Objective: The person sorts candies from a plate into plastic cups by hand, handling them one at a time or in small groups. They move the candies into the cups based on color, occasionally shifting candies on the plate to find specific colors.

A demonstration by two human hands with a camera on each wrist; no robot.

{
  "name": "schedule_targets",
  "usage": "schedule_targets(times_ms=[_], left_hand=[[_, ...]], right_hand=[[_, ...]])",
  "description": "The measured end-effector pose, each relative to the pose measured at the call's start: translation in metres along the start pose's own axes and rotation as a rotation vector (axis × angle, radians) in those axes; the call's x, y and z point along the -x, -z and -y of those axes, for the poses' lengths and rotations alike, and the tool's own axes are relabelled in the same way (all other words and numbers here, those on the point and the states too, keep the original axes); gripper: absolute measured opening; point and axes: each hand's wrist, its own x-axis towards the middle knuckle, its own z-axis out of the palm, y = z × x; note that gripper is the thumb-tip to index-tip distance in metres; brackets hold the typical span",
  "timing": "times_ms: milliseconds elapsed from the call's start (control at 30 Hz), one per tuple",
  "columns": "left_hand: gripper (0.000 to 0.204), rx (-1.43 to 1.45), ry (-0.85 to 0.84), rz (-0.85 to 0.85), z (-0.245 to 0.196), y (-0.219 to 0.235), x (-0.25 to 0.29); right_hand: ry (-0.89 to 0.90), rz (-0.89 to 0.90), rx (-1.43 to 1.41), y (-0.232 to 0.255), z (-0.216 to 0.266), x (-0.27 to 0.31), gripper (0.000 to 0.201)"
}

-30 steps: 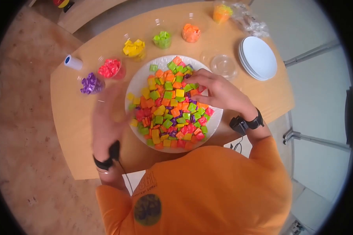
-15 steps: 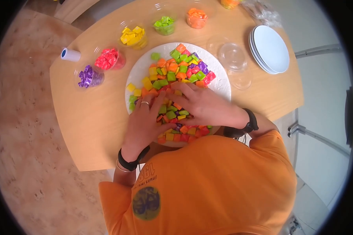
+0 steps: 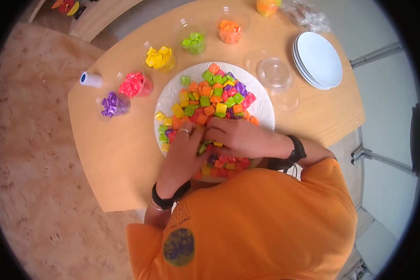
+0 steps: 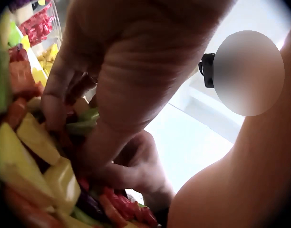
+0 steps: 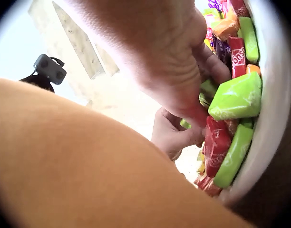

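A heap of wrapped square candies (image 3: pixel 205 100) in orange, green, yellow, red and purple covers a white round plate (image 3: pixel 261 100). Near the plate's front half, my left hand (image 3: pixel 184 151) has its fingers bent down into the heap; a ring sits on one finger. My right hand (image 3: pixel 242 139) meets it from the other side, fingertips close to the left ones. In the left wrist view, fingers and thumb curl round a green candy (image 4: pixel 83 124) and others beside it. In the right wrist view, a large green candy (image 5: pixel 237 97) lies beside the curled right fingers, whose tips are partly hidden.
Clear cups of purple (image 3: pixel 113 105), red (image 3: pixel 134 85), yellow (image 3: pixel 159 58), green (image 3: pixel 194 42) and orange candies (image 3: pixel 230 31) arc behind the plate. A white roll (image 3: pixel 91 80) lies at left. Clear lids (image 3: pixel 275 73), stacked white bowls (image 3: pixel 318 59) and a crumpled plastic bag (image 3: pixel 304 15) are at right.
The left hand came in from beside the plate, and the right moved from the heap's right side toward it. Both have since slid nearer the body, fingers bending deeper into the candies.
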Motion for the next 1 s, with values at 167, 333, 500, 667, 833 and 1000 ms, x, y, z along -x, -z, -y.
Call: schedule_targets(times_ms=[167,333,500,667,833,1000], left_hand=[[0.040,0.230,0.096,0.058,0.004,0.011,-0.007],[0.035,0.582,0.238,0.094,0.004,0.014,-0.006],[0.033,0.617,0.184,-0.003,0.017,0.006,-0.004],[0.031,0.696,0.235,-0.111,0.013,0.014,-0.008],[0.033,0.188,0.196,-0.103,0.027,0.040,-0.034],[0.033,0.038,-0.005,-0.053,0.038,0.030,-0.057]], right_hand=[[-0.111,0.020,-0.334,0.011,-0.005,-0.002,0.030],[-0.199,-0.024,-0.501,0.016,-0.003,-0.006,0.023],[-0.439,-0.002,-0.730,0.028,0.003,-0.009,0.018],[-0.240,-0.200,-0.308,0.037,-0.006,-0.005,0.018],[-0.305,-0.235,0.034,0.069,-0.023,0.004,0.022],[-0.186,-0.109,0.036,0.054,-0.027,0.002,0.044]])
